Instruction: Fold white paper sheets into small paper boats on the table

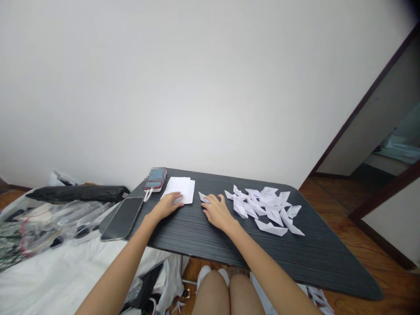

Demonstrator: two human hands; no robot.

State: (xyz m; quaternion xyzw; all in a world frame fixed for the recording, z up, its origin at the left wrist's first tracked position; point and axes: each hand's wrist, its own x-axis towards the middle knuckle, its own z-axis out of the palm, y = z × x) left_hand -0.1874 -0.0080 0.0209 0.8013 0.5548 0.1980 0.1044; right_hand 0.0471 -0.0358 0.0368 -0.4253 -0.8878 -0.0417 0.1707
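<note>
My left hand (169,204) lies over the near edge of a small stack of white paper sheets (184,188), thumb apart from the fingers. Just to its right, my right hand (217,211) has its fingers curled over a folded white paper boat (202,197) at the table surface. One pointed end of that boat sticks out to the left of the fingertips; the rest is hidden under them. Farther right, a loose pile of several folded paper boats (262,203) is spread out, some overlapping.
The dark table (315,258) stands against a white wall. At its left lie a phone-like black device (123,217) and a blurred-out device (155,178) with a white cable (148,194). Bags and a black umbrella-like bundle (78,193) are beside the table.
</note>
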